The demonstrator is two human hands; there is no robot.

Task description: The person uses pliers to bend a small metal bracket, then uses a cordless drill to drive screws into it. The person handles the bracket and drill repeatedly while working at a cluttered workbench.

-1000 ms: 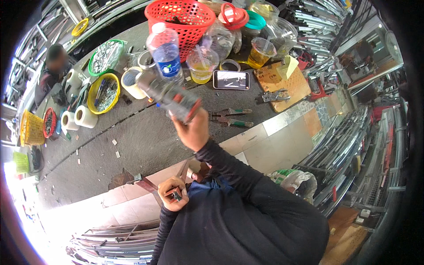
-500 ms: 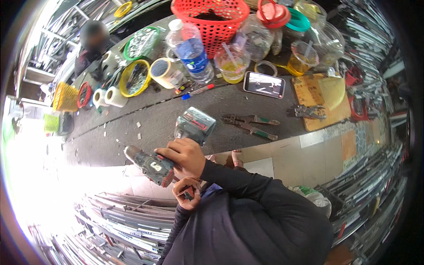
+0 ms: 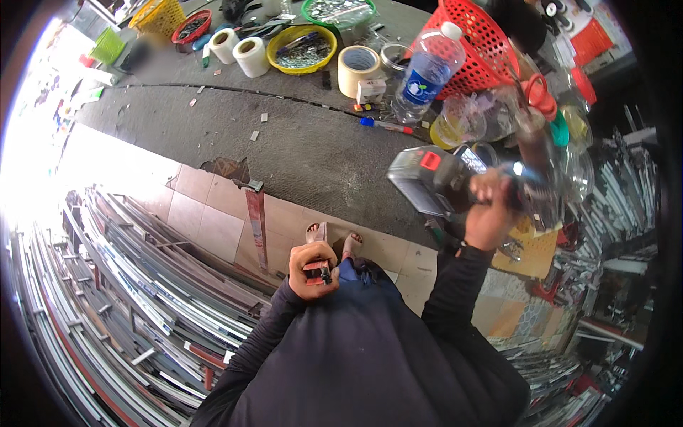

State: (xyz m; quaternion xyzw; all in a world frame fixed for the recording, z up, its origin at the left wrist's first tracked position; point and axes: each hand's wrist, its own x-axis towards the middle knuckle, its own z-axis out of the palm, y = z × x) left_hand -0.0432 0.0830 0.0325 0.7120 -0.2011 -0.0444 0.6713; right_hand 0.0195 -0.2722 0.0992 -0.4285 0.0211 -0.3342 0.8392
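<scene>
At the table's right side, my right hand (image 3: pixel 489 217) is closed around the grip of a cordless drill (image 3: pixel 430 178). Its battery base points left, a small light glows near its head, and motion smears its front end. My left hand (image 3: pixel 307 277) is a fist close to my body. A small red and black object (image 3: pixel 317 272) pokes out of it; its kind is not plain. Behind the drill, a phone (image 3: pixel 469 158) is partly covered. A blue and red marker (image 3: pixel 385 126) lies on the dark table (image 3: pixel 313 160), left of the drill.
Along the table's back stand a water bottle (image 3: pixel 427 75), a tape roll (image 3: pixel 358 70), a yellow basket (image 3: pixel 302 65) of small parts, white film rolls (image 3: pixel 250 57) and a red basket (image 3: pixel 473 35). Metal profiles (image 3: pixel 142 299) fill racks at the lower left. A wooden board (image 3: pixel 530 252) lies right.
My right hand has carried the drill from the front of my body off to the right, away from my left hand. The view has turned left. My left hand still grips its object.
</scene>
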